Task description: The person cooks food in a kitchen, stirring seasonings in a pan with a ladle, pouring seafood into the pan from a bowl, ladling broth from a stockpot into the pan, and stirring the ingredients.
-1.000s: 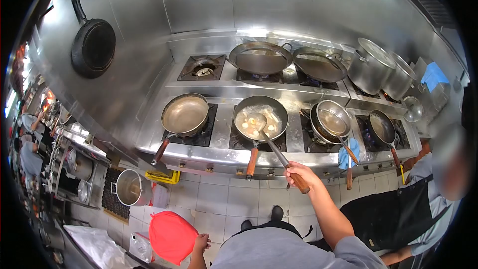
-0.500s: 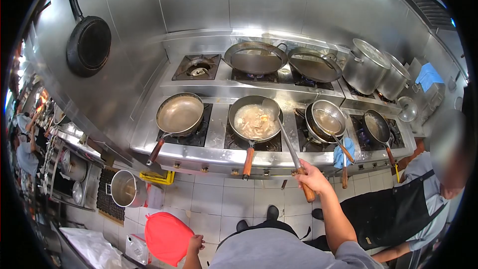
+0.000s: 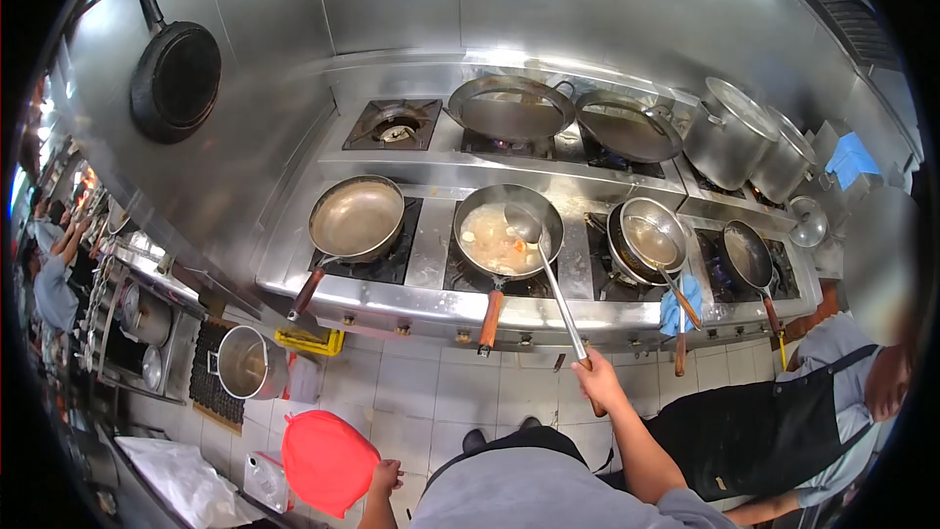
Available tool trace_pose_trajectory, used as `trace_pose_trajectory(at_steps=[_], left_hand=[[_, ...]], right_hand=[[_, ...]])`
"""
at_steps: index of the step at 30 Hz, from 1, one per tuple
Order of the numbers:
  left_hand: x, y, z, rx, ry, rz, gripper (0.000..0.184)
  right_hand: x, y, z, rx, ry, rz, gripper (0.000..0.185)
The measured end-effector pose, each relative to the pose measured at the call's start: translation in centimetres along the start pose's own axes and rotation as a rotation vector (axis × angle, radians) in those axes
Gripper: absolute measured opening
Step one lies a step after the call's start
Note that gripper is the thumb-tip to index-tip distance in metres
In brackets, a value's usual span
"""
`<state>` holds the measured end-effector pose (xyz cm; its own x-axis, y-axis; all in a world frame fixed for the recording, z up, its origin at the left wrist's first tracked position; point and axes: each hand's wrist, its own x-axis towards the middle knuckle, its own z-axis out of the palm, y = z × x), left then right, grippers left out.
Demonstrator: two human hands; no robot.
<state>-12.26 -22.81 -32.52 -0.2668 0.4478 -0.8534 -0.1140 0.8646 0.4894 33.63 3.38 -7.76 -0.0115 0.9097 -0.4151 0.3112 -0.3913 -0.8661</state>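
Observation:
My right hand (image 3: 596, 382) is closed round the wooden handle of a long metal ladle (image 3: 560, 296). The ladle's bowl rests in the right part of a dark pan (image 3: 474, 198), among pale pieces in cloudy liquid (image 3: 494, 241). That pan sits on a front burner, its wooden handle (image 3: 492, 319) toward me and untouched. Low on the left, my left hand (image 3: 388, 475) is closed at the right edge of a red cloth-like item (image 3: 330, 462); its fingers are partly hidden.
An unused-looking pan (image 3: 357, 219) sits left on the stove; a strainer over a pan (image 3: 654, 235) and a small pan (image 3: 747, 253) sit right. Two woks, one here (image 3: 511, 110), and tall pots (image 3: 729, 134) stand behind. A person in a black apron (image 3: 759, 426) is at the right.
The ladle has shifted within the pan, its bowl now at the right side and its shaft steeper. My right hand has moved lower. The food looks more submerged than half a second ago.

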Motion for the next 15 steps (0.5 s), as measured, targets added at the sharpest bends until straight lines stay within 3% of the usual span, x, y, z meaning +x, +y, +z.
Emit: trace_pose_trajectory(at_steps=[4,7,8,11,15], left_hand=[[0.8,0.8,1.3,0.011,0.039,-0.037,0.029],[1.5,1.8,2.2,0.049,0.013,-0.056,0.034],[1.6,2.9,2.9,0.120,-0.007,-0.017,0.035],[2.3,6.8,6.1,0.195,-0.042,0.059,0.036],[3.8,12.3,9.1,0.239,-0.106,0.203,0.036]], right_hand=[[0.2,2.8,0.0,-0.217,0.236,-0.205,0.029],[2.0,4.9,-0.6,-0.217,0.197,-0.342,0.021],[1.6,2.8,-1.0,-0.136,0.072,-0.159,0.021],[2.4,-0.2,-4.0,-0.115,-0.090,-0.002,0.021],[0.3,1.2,-5.5,0.038,-0.071,-0.030,0.020]])
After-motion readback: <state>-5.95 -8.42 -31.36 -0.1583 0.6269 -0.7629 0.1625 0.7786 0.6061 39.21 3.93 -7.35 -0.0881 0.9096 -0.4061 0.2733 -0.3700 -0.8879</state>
